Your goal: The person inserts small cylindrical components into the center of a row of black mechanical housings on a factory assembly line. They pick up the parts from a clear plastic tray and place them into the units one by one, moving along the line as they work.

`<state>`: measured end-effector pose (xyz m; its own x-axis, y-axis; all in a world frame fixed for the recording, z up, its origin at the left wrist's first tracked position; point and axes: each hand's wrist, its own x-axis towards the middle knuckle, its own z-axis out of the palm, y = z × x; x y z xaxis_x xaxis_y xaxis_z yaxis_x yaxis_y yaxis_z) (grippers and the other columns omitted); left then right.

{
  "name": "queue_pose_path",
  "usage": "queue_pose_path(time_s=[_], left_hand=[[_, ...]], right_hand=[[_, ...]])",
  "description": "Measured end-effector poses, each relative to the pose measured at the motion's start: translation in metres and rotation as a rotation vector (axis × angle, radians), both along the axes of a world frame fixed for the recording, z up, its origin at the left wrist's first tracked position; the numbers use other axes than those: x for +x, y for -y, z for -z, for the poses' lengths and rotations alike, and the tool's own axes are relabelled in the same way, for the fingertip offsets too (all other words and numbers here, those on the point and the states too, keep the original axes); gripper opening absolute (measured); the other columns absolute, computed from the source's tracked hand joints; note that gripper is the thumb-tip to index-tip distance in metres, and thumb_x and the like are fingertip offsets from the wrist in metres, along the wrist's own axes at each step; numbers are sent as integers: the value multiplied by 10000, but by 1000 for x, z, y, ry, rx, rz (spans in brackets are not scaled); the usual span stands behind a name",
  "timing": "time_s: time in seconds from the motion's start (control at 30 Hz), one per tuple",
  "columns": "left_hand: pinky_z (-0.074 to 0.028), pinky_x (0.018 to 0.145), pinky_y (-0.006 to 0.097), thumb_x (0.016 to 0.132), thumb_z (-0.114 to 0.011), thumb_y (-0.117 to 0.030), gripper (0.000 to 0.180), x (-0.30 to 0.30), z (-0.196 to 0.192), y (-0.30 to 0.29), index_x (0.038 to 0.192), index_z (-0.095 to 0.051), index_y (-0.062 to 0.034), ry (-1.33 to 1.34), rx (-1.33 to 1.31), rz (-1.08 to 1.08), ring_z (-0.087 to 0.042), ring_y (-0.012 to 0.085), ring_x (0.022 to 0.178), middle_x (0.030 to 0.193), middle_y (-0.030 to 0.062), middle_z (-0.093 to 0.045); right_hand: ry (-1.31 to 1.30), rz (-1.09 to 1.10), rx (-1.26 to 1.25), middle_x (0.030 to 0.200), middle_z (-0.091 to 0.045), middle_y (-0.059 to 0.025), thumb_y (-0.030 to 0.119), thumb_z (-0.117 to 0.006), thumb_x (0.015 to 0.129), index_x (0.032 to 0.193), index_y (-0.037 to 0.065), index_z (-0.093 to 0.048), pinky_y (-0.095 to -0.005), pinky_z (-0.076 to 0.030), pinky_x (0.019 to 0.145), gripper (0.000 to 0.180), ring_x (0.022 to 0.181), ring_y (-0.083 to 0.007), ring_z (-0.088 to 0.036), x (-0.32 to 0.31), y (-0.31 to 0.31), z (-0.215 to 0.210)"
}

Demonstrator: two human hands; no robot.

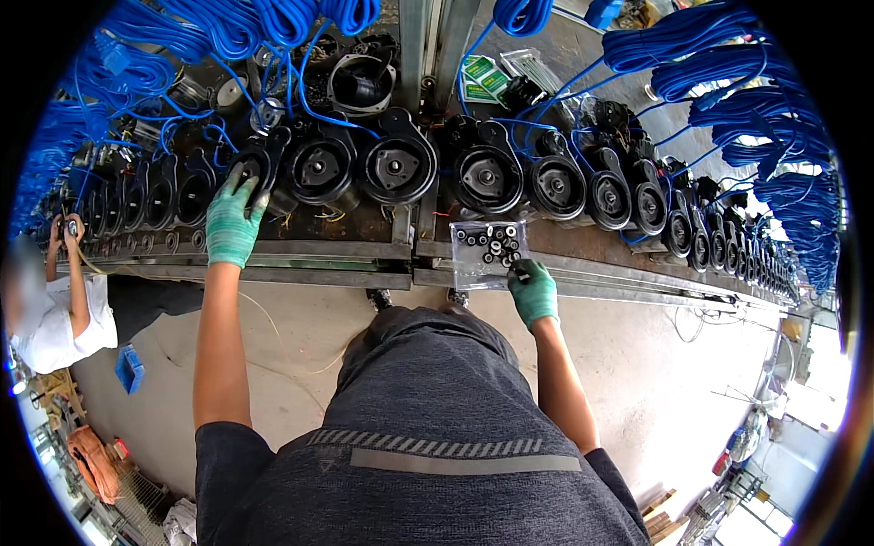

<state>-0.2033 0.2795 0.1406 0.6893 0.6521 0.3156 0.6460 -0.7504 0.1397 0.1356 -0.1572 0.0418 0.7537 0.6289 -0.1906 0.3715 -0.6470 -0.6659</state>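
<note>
My left hand (234, 221), in a green glove with darkened fingertips, reaches to a round black motor housing (263, 156) in the row on the bench. Its fingers are stretched out and touch the lower rim of that housing. My right hand (535, 294), gloved the same way, is at the right edge of a clear plastic tray (466, 270). Its fingers are curled together; whatever they hold is too small to make out. Several small ring-shaped parts (496, 244), black with pale centres, lie in the tray.
More black housings (397, 167) line the bench to both sides. Coiled blue cables (710, 45) hang above, with leads down to the housings. A metal post (426, 55) stands mid-bench. At the far left another person (77, 314) works at the same bench; a blue crate (129, 369) is on the floor.
</note>
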Motion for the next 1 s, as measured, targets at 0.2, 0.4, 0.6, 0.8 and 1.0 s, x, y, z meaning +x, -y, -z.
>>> queue_pose_path(time_s=[0.2,0.4,0.6,0.8,1.0], left_hand=[[-494,954,454,977,-673,-219,317,-35,20,38,1235,-656,-35,481,-24,-207,-621,355,1100,1222,192,-631],[-498,934,444,899,-718,-164,369,-157,174,23,1235,-639,-32,429,-360,-766,-638,353,1066,1178,187,-658],[-485,1033,473,780,-848,-327,768,-124,147,-6,1420,-521,-57,4,-403,-694,-546,408,1260,1404,235,-543],[-450,1110,471,699,-905,-398,947,-108,118,-36,1480,-472,-83,-378,-571,-671,-477,434,1357,1482,266,-459],[-482,1077,464,689,-909,-294,946,-99,119,-49,1471,-432,-60,-431,-639,-666,-508,398,1323,1500,237,-437]], right_hand=[[225,-285,-221,1089,-679,-152,268,-741,832,1062,111,-722,-503,-547,816,279,1004,-377,-668,-6,-45,-6],[293,-295,-365,1045,-698,-188,330,-694,862,1105,120,-663,-522,-550,798,323,950,-404,-683,-14,-62,16],[331,-234,-471,937,-733,-196,287,-706,856,984,89,-706,-508,-555,764,236,878,-405,-702,-13,-66,14],[157,-97,-215,878,-749,-172,217,-716,907,1031,43,-740,-396,-552,704,215,750,-304,-719,-13,-44,9],[-142,123,-49,794,-737,-120,173,-705,923,972,31,-731,-362,-540,663,152,727,-216,-727,-31,-19,16]])
